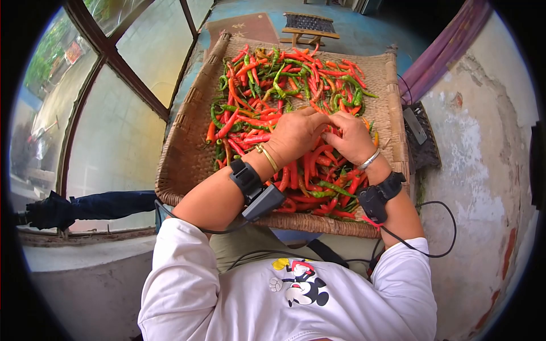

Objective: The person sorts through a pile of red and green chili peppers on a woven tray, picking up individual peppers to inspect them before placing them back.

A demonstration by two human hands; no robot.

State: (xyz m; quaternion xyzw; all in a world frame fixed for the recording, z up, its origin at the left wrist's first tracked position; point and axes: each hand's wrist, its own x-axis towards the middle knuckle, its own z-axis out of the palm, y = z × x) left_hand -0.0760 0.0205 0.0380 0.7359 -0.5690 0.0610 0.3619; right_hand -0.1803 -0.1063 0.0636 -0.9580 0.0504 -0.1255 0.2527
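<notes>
Red, green and orange chili peppers [267, 122] lie heaped in a shallow woven basket tray [187, 136] in front of me. Over the middle of the heap, my left hand [301, 133] and my right hand [351, 138] meet with their fingertips touching or nearly so. The fingers of both are bent and closed in a pinch. Whatever is between them is hidden by the fingers, with chili peppers showing just below and around. A gold bangle is on the left wrist and a silver bangle [369, 159] on the right.
Wrist devices [261, 196] with black cables [449, 227] are strapped to both forearms. A dark folded umbrella [114, 206] lies at the left by the window frame. Beyond the tray stands a small wooden stool [310, 28]. A peeling wall [466, 170] bounds the right side.
</notes>
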